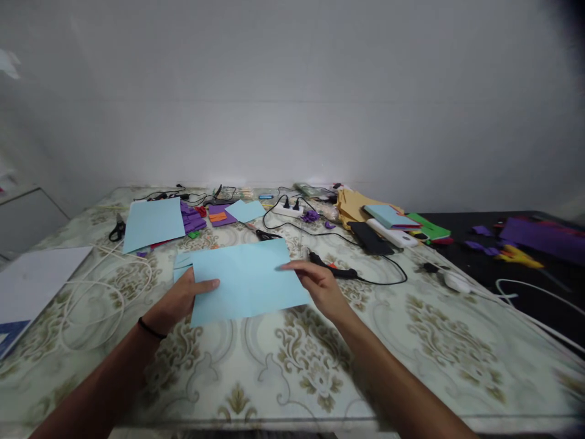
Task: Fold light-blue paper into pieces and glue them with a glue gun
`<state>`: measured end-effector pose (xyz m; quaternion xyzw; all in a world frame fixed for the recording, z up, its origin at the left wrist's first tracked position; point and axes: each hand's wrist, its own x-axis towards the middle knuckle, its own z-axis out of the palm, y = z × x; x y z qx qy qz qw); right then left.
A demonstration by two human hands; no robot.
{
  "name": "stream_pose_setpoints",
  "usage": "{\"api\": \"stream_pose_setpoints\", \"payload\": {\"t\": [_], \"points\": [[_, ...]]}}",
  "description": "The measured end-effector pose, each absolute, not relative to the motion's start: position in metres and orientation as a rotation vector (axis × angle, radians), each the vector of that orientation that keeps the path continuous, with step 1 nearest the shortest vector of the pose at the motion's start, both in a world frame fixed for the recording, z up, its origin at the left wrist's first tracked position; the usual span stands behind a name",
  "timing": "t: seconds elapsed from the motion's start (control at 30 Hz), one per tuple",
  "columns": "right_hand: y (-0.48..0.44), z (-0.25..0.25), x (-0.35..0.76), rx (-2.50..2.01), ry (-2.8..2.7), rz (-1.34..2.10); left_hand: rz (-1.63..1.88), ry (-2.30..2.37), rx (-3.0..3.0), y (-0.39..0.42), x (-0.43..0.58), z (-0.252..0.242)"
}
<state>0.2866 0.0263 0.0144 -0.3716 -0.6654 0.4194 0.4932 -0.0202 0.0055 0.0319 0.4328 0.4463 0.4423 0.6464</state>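
A light blue sheet of paper (pixel 249 277) is held slightly tilted above the patterned tablecloth. My left hand (pixel 185 292) grips its left end, thumb on top and the other fingers hidden beneath. Beside that hand, a strip of the same blue with a dark line (pixel 183 261) shows at the sheet's left edge. My right hand (pixel 317 285) is closed at the right edge, its index finger lying on the paper and the other fingers bent. Just beyond the right hand lies a black glue gun (pixel 333 267) with its cable. Black-handled pliers (pixel 267 235) rest behind the sheet.
Blue sheets (pixel 154 222), scissors (pixel 117 229) and purple paper pieces (pixel 194 219) lie at the back left. A white power strip (pixel 287 210), a black phone (pixel 370 238) and yellow paper (pixel 359 206) are behind on the right. A white cable (pixel 94 305) loops at left.
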Motion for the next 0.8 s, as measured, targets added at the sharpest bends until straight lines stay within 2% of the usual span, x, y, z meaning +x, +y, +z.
{"api": "stream_pose_setpoints", "payload": {"t": [0.17,0.33,0.7,0.8], "points": [[0.02,0.016,0.285,-0.795,-1.81,1.156,1.046,1.02,0.973,0.002,-0.015,0.033],[0.014,0.023,0.283,-0.807,-1.871,1.155,1.008,0.97,0.983,-0.003,-0.009,0.035],[0.02,0.028,0.288,-0.863,-1.689,1.111,0.684,0.823,1.16,-0.009,-0.019,0.036],[0.021,0.024,0.286,-0.986,-1.577,1.133,0.825,0.872,1.326,-0.004,-0.014,0.035]]}}
